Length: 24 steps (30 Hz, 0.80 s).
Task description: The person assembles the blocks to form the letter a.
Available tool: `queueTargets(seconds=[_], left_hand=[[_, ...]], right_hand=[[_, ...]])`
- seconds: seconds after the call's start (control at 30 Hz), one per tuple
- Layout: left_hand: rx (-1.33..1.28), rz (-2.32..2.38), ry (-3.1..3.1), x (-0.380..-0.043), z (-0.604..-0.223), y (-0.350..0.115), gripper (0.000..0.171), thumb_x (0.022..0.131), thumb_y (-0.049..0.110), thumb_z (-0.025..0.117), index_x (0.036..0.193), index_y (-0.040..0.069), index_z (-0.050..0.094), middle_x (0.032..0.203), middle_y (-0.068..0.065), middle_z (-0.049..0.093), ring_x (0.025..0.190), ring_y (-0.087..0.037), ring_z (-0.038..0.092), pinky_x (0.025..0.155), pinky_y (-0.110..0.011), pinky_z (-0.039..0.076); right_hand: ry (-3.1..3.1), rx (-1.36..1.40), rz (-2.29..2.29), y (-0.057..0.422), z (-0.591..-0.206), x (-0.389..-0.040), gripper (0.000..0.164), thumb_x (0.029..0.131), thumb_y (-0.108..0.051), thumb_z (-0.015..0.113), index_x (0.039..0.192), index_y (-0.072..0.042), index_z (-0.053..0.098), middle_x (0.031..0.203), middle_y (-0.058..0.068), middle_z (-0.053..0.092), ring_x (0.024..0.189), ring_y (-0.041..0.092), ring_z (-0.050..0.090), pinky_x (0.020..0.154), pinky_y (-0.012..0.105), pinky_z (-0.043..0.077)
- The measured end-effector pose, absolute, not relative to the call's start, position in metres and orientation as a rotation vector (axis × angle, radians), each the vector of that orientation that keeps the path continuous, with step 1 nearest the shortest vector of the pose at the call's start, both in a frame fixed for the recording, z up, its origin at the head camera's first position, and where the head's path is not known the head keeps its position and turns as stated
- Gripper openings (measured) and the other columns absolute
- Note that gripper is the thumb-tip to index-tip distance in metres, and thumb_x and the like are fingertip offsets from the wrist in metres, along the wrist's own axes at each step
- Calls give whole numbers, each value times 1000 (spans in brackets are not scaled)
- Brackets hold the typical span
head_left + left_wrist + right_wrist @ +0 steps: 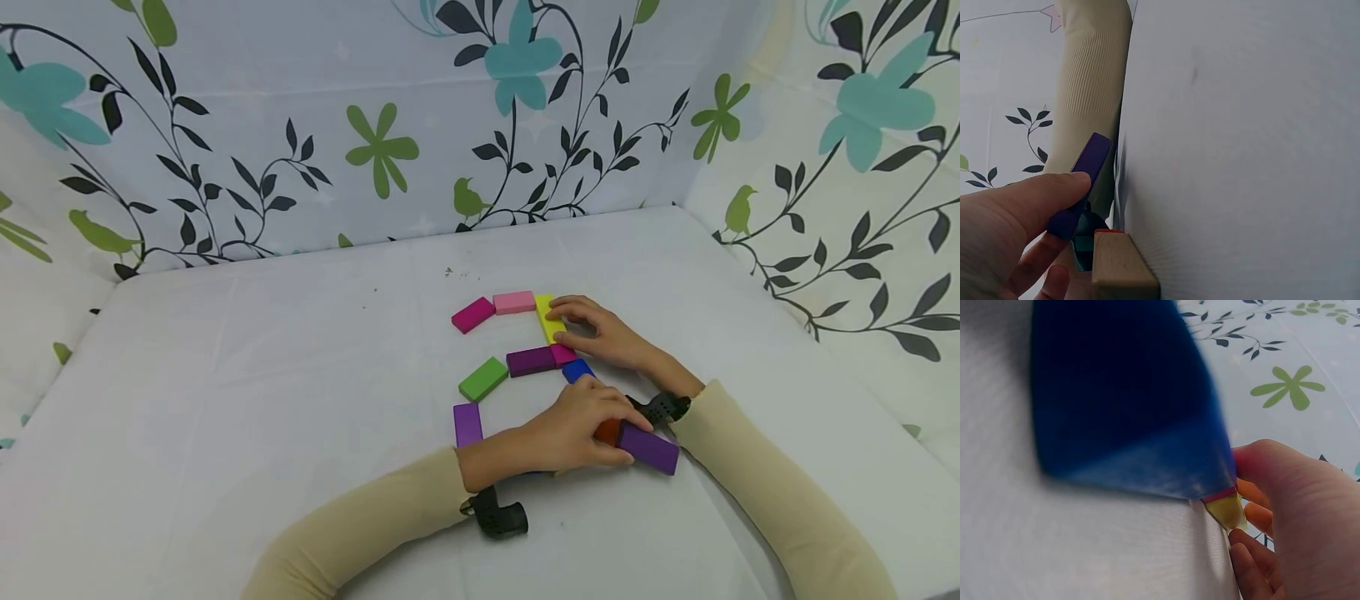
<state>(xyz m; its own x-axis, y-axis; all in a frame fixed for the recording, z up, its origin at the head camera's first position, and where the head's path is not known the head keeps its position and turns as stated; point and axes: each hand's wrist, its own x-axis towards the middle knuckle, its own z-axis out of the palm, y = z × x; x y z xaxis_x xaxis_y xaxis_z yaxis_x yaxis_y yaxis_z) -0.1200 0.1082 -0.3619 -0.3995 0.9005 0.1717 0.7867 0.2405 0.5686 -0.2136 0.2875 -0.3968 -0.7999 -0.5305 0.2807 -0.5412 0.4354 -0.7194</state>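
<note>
My left hand (pixel 573 427) pinches a purple block (pixel 651 451) between thumb and fingers at the near right end of a curving line of coloured blocks. An orange block (pixel 607 431) shows beside it, partly under the fingers. In the left wrist view the purple block (pixel 1096 155) leans at a slant, close to a block with a bare wood face (pixel 1124 265). Farther back, my right hand (pixel 611 335) holds a yellow block (pixel 550 318) with thumb and fingertips. A magenta block (pixel 564 355) touches its near end. A blue block (pixel 1129 394) looms large in the right wrist view.
Pink (pixel 514 302) and dark pink (pixel 473 315) blocks lie at the far end. A dark purple block (pixel 531 362), a green block (pixel 483 379) and a lighter purple block (pixel 468 424) continue the shape. Patterned cloth (pixel 300 125) hangs behind the white table (pixel 262 400).
</note>
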Motion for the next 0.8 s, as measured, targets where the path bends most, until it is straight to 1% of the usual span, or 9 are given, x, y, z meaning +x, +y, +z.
queueTargets(seconds=[0.23,0.43,0.63,0.8], left_hand=[[1569,829,2353,-120,-365,111,37,87,26,75,122,19,68,121,4,65,119,-10,47,91,-22,29],[1546,769,2381,-121,-368,114,37,88,30,74,123,22,68,122,6,63,119,-11,42,91,-23,31],[1521,745,2388,-121,-368,115,37,87,30,74,123,22,68,121,5,62,116,-12,46,88,-25,33],[1525,770,2363,-122,-368,114,36,88,26,74,123,20,67,120,4,61,115,-10,48,92,-24,35]], right_hand=[[-2652,986,1349,287,-397,-213,34,92,-2,63,126,2,58,142,20,45,132,35,41,108,51,34],[-2643,991,1344,288,-397,-214,34,92,0,63,126,3,59,141,20,45,132,35,41,108,51,34],[-2654,970,1338,288,-394,-212,35,91,-1,63,126,3,58,141,20,45,132,35,41,108,51,34],[-2662,970,1337,287,-394,-212,35,92,-1,63,126,2,58,142,20,45,132,35,42,108,51,35]])
